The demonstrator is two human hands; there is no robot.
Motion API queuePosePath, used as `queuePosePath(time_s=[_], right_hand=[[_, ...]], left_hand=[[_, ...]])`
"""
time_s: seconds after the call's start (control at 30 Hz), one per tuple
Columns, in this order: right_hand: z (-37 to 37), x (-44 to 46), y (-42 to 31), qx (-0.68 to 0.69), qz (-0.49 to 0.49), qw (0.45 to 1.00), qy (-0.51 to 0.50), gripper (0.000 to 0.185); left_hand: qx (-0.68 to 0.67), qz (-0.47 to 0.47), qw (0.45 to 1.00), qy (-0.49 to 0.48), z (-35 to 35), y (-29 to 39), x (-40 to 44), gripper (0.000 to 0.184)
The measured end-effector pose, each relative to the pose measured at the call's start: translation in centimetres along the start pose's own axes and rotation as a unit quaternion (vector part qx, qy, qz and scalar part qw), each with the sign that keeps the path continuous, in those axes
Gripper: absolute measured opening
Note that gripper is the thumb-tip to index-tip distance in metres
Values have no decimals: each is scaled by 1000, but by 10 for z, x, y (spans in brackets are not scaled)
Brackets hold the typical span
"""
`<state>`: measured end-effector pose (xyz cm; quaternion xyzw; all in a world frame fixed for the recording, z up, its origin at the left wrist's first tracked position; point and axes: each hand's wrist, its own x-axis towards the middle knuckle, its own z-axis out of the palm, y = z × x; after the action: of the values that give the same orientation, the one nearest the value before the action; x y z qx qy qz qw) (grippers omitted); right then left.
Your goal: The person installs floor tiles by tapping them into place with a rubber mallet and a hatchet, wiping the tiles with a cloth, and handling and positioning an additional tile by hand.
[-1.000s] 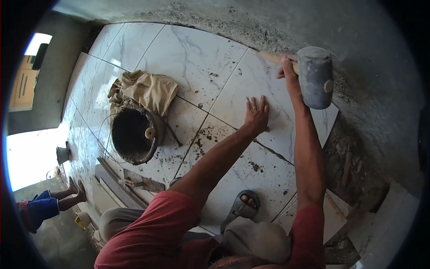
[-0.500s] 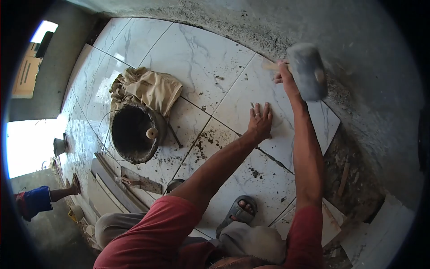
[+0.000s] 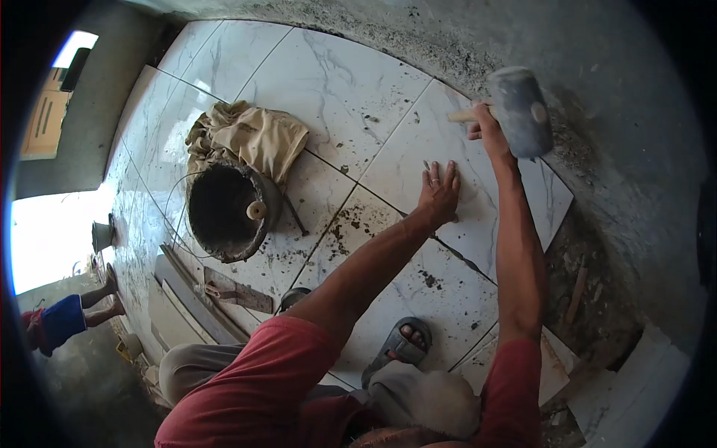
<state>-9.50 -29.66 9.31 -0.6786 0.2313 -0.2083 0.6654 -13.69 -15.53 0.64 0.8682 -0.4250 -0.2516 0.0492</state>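
My left hand lies flat on a white marbled tile, fingers spread, with a ring on one finger. My right hand is closed round the wooden handle of a mallet. The mallet's big grey head is raised at the right of the hand, over the tile's edge near the wall. Dark crumbs of mortar are scattered on the tiles left of my left hand, and a dark open joint runs below it.
A mortar-crusted bucket stands at the left beside a tan cloth. Below it lie a trowel and long strips. Rubble borders the wall at the right. Another person's legs show at far left.
The mallet has swung up and left, then come slightly down and right in my right hand. My left hand stays on the tile. The other person's legs have shifted, and the view has moved a little.
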Motion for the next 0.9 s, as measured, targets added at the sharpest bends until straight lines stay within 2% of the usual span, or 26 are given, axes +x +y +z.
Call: queuePosePath(time_s=[0.03, 0.1, 0.13, 0.17, 0.23, 0.3, 0.37, 0.4, 0.43, 0.5, 0.57, 0.63, 0.7, 0.77, 0.83, 0.87, 0.9], right_hand=[[1, 0, 1, 0, 1, 1000, -4, 26], [-2, -6, 8, 12, -62, 998, -28, 26], [-6, -2, 18, -91, -64, 991, -80, 25], [-10, 1, 27, -91, -67, 991, -78, 25], [1, -7, 6, -36, 38, 998, -19, 23], [5, -12, -4, -27, 15, 999, -17, 24], [11, -22, -7, 46, -72, 996, -38, 27], [14, -22, 1, -12, -54, 996, -67, 27], [12, -20, 4, -14, -56, 996, -67, 27], [17, -18, -2, -71, 59, 994, -67, 24], [21, -27, -12, -53, 44, 995, -73, 24], [25, -36, -15, -99, -97, 984, -108, 28], [28, -28, 12, -117, -127, 978, -116, 26], [29, -24, 14, -147, 34, 978, -143, 24], [31, -28, -4, -127, 36, 981, -144, 26], [32, -28, -6, -161, -79, 969, -170, 26], [33, -30, 3, -176, -130, 958, -186, 26]], left_hand=[[3, 2, 1000, 6, 0, 0, 2, 111], [3, 1, 1000, 2, 7, 0, -2, 112], [4, -1, 1000, 8, 7, 0, -2, 112], [6, -1, 1000, 16, 5, 0, -1, 112], [3, 0, 1000, 26, 5, 1, 0, 112], [-3, -2, 999, 32, 4, -1, 3, 112], [1, -1, 1000, 22, 5, 1, 0, 112], [-1, -2, 1000, 21, 7, 1, -1, 112], [-5, -5, 1000, 18, 7, 1, -1, 113], [-4, -3, 1000, 21, 4, 2, 3, 113], [-11, -11, 999, 29, 10, 2, 2, 115], [-20, -11, 999, 31, 18, 0, 5, 116], [-25, -9, 999, 43, 17, -1, 5, 118], [-5, -16, 998, 63, 13, 3, 2, 116], [0, -16, 999, 52, 12, 3, 3, 116], [1, -21, 999, 38, 13, 3, 4, 116], [-3, -25, 999, 33, 15, 3, 3, 116]])
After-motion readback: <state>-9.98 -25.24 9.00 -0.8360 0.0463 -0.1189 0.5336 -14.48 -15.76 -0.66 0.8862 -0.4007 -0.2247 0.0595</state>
